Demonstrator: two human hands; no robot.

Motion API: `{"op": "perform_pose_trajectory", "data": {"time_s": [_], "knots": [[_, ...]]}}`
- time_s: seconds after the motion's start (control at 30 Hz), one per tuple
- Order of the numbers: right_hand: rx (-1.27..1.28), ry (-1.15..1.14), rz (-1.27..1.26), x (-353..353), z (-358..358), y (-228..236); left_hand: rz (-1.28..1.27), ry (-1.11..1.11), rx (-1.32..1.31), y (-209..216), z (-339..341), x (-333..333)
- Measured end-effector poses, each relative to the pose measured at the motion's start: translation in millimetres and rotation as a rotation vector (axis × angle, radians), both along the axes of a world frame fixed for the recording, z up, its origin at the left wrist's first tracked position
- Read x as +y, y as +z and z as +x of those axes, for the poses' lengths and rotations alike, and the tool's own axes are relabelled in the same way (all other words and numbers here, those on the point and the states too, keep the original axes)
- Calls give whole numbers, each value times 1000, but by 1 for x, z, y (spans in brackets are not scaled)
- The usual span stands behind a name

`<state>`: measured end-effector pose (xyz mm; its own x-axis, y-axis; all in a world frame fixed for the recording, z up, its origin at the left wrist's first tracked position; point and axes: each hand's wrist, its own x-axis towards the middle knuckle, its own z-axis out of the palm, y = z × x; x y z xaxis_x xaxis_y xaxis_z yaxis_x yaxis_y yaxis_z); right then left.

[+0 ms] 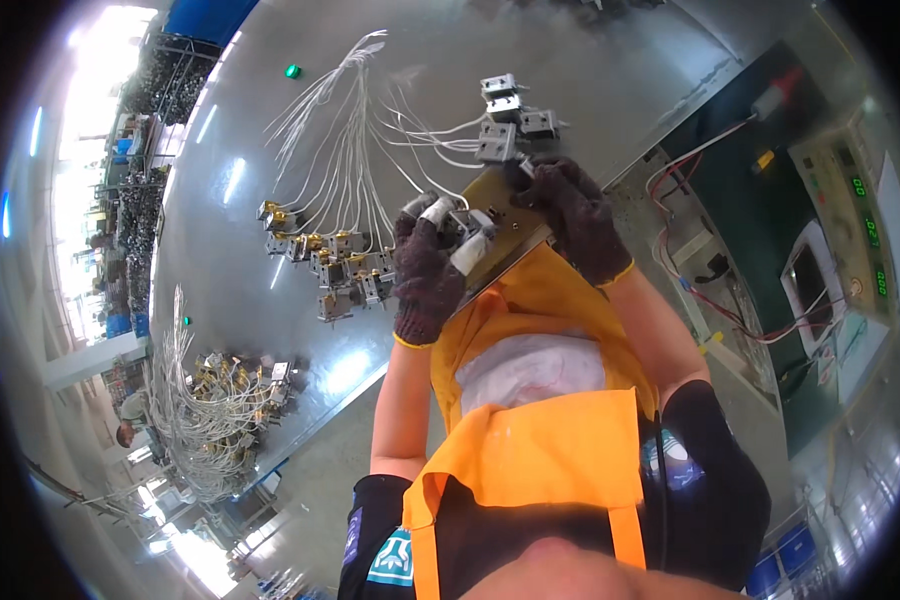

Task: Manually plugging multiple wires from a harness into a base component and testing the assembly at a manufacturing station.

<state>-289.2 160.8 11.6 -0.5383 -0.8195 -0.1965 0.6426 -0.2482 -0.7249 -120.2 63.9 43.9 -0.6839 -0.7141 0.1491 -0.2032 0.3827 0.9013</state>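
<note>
My left hand [426, 275], in a dark knit glove with white wrapping on its fingertips, is closed around a small metal solenoid-like part [478, 226] with a white wire. Beneath lies a brownish flat plate [518, 232] at the table's near edge. My right hand [580, 222], gloved too, bends its fingers together over the plate's right side; what they pinch is hidden. Just beyond it sit several grey metal block parts [497, 138] with white leads. To the left, more block parts with brass-coloured pieces [338, 265] trail a fan of white wires [348, 130].
A second heap of wired parts [232, 405] lies at the left of the metal table [240, 120]. Small green round buttons [292, 71] are on the tabletop. At right, a dark green surface bears an instrument with lit green digits [860, 215] and red leads [670, 255].
</note>
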Motion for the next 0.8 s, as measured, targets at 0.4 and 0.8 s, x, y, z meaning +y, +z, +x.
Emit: {"op": "perform_pose_trajectory", "data": {"time_s": [0.4,0.8], "knots": [[358,167,174,46,37,-12,-473,-23,-255,-3,-16,-8],[1453,-8,-76,22,10,-28,-485,84,-200,-12,-25,-5]]}}
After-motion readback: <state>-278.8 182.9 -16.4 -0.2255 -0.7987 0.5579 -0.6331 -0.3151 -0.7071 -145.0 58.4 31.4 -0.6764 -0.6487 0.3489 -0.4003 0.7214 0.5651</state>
